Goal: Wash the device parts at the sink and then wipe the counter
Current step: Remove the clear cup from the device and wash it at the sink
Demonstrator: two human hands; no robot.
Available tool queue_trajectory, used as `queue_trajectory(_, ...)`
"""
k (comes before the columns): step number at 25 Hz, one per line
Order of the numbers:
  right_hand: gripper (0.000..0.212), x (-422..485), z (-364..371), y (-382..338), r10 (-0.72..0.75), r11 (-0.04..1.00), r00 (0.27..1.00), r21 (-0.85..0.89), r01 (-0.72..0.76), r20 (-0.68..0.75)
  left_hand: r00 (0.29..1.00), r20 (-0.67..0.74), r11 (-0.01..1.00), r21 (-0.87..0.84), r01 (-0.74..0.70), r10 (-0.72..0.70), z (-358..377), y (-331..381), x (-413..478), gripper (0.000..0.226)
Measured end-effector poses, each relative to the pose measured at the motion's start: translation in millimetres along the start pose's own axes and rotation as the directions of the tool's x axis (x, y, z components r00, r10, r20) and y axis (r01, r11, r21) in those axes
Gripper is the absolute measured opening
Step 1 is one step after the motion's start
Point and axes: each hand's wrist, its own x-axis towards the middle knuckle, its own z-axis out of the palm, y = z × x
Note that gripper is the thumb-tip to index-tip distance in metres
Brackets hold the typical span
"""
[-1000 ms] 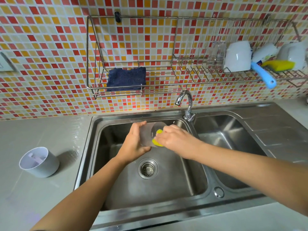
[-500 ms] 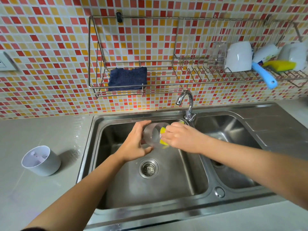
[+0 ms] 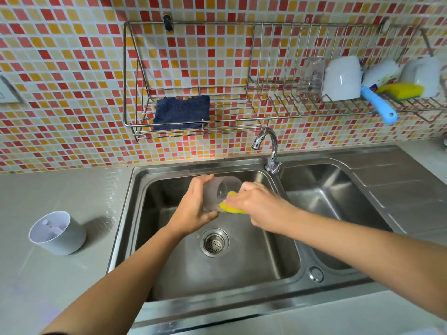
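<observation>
In the centre of the frame, over the left sink basin, the left hand grips a translucent plastic cup on its side. The right hand pinches a yellow sponge against the cup's mouth. A white cylindrical part stands on the table at lower left.

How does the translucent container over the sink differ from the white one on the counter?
The translucent container is see-through and tipped sideways; the white container is opaque and stands upright. The left hand grips the translucent container and the right hand presses a yellow sponge to it; the white container is untouched. Both are open-topped cylinders.
</observation>
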Motion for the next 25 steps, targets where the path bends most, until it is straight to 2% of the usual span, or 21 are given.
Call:
queue_trajectory(1, 0.037, 0, 1, 0, -0.028, 0.981, 0.999, -0.192, 0.025, -0.015, 1.0, -0.009, 1.0, 0.004, -0.013, 0.013, 1, 2, 2, 0.085)
queue_trajectory(2, 0.03, -1, 3, -1, -0.023, 0.951, 1.0, -0.309, 0.016, -0.019, 0.999, -0.019, 1.0, 0.004, -0.029, 0.029, 3, 5, 3, 0.084)
queue_trajectory(5, 0.037, 0, 6, -3, -0.074, 0.952, 0.997, -0.298, 0.068, -0.008, 0.999, -0.028, 0.999, -0.039, -0.031, 0.03, 7, 8, 4, 0.085)
queue_trajectory(8, 0.015, -5, 7, 10, -0.306, 0.843, 0.948, -0.489, 0.226, -0.089, 0.992, 0.127, 0.991, -0.128, 0.032, -0.016, -1, 7, -1, 0.095)
queue_trajectory(10, 0.019, -6, 5, 12, -0.323, 0.829, 0.943, -0.506, 0.239, -0.084, 0.979, 0.206, 0.991, -0.128, 0.027, 0.0, -4, 6, -3, 0.1)
queue_trajectory(12, 0.021, -7, 10, 8, -0.264, 0.897, 0.955, -0.399, 0.19, -0.138, 0.986, 0.164, 0.997, -0.074, 0.007, 0.006, 1, 5, -4, 0.094)
queue_trajectory(14, 0.025, -7, 8, 0, -0.113, 0.994, 0.994, 0.004, 0.113, -0.008, 0.996, 0.09, 0.998, -0.056, 0.029, -0.023, 7, 3, -8, 0.088)
queue_trajectory(15, 0.025, -8, 7, -2, -0.041, 0.978, 0.998, 0.208, 0.028, 0.055, 0.996, 0.068, 0.996, -0.066, 0.053, -0.048, 9, 0, -10, 0.087)
queue_trajectory(16, 0.027, -8, 5, -2, 0.048, 0.937, 0.992, 0.338, -0.084, 0.113, 0.996, 0.055, 0.994, -0.081, 0.073, -0.069, 10, -3, -13, 0.087)
queue_trajectory(17, 0.032, -9, 3, -1, 0.101, 0.91, 0.983, 0.385, -0.153, 0.151, 0.996, 0.045, 0.992, -0.095, 0.087, -0.083, 10, -6, -14, 0.087)
queue_trajectory(18, 0.036, -10, 3, 0, 0.082, 0.916, 0.985, 0.377, -0.134, 0.15, 0.995, 0.034, 0.99, -0.107, 0.094, -0.091, 10, -7, -16, 0.088)
queue_trajectory(20, 0.037, -7, 7, 1, -0.058, 0.992, 0.989, 0.119, 0.042, 0.134, 0.996, 0.017, 0.988, -0.125, 0.089, -0.088, 12, -2, -14, 0.088)
queue_trajectory(22, 0.032, -5, 8, -2, -0.059, 0.982, 0.997, -0.178, 0.069, 0.059, 0.998, -0.008, 0.989, -0.133, 0.067, -0.069, 17, 6, -11, 0.088)
queue_trajectory(25, 0.014, -5, 5, -1, -0.186, 0.919, 0.982, -0.353, 0.175, 0.002, 0.999, 0.029, 0.989, -0.142, 0.04, -0.036, 13, 10, -7, 0.09)
